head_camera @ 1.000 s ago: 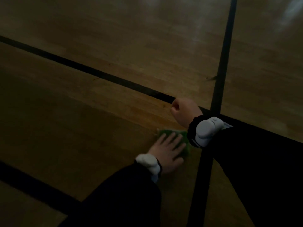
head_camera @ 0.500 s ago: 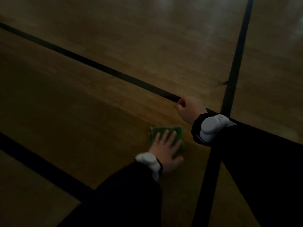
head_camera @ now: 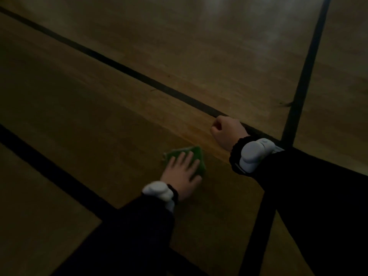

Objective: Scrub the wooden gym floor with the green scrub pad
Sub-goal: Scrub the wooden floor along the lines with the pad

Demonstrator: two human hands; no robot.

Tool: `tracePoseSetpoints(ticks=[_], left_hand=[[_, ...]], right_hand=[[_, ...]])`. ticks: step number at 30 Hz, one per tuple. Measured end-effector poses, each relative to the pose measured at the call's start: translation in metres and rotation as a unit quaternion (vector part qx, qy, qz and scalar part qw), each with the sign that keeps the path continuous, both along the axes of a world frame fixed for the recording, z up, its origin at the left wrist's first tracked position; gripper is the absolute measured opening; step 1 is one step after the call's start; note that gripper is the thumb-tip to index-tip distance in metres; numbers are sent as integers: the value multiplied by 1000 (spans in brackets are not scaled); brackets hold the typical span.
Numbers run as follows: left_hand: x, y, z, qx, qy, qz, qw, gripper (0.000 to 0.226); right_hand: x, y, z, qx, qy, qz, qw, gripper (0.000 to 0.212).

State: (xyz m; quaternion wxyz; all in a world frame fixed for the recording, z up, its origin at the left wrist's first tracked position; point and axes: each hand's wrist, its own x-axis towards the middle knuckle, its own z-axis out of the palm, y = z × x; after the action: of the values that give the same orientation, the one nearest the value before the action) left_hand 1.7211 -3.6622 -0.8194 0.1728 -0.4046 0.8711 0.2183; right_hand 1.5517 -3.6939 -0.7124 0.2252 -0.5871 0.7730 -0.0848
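1. Nearest us, at lower centre of the frame, our left hand lies flat on the pad, fingers straight and spread, pressing it to the floor; this grip is open, nothing curled round the pad.
2. The pad sits just above centre-bottom, on bare wood between two black lines. It shows as a rough diamond, one corner pointing to the upper right; with the hand over much of it, we cannot tell its long axis.
3. Further up and right, our right hand is a closed fist holding nothing, knuckles resting on the floor at the line's edge, likely bracing our weight.
4. We judge the scrubbing to be mid-stroke. The next move calls for steady downward pressure while sliding the pad across fresh boards, keeping the palm centred so it does not slip out.
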Motion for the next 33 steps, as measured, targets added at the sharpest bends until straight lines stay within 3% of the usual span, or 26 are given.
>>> tracePoseSetpoints(ticks=[3, 6, 10, 14, 19, 25, 30, 33], left_hand=[[25, -22, 0, 10, -33, 84, 996, 61], [12, -6, -2, 4, -31, 84, 996, 64], [-21, 50, -4, 20, 17, -83, 996, 63], [-31, 116, -22, 29, 112, -251, 961, 62], [-26, 117, -30, -11, 121, -282, 952, 58], [8, 86, -14, -23, 32, -179, 983, 58], [66, 49, 2, 6, -36, 40, 999, 57], [77, 55, 5, 33, -45, 96, 994, 58]], right_hand=[[4, 5, -6, 16, -4, 5, 1000, 23], [8, 10, -13, 26, -11, 7, 1000, 22], [15, 9, -16, 32, -19, 5, 999, 22], [26, 10, -14, 28, -14, 20, 999, 22], [44, 14, -12, 46, -23, 42, 998, 23], [58, 25, -12, 72, -3, 70, 995, 15], [63, 30, -7, 82, -12, 62, 995, 25], [68, 32, -5, 78, -10, 71, 994, 26]])
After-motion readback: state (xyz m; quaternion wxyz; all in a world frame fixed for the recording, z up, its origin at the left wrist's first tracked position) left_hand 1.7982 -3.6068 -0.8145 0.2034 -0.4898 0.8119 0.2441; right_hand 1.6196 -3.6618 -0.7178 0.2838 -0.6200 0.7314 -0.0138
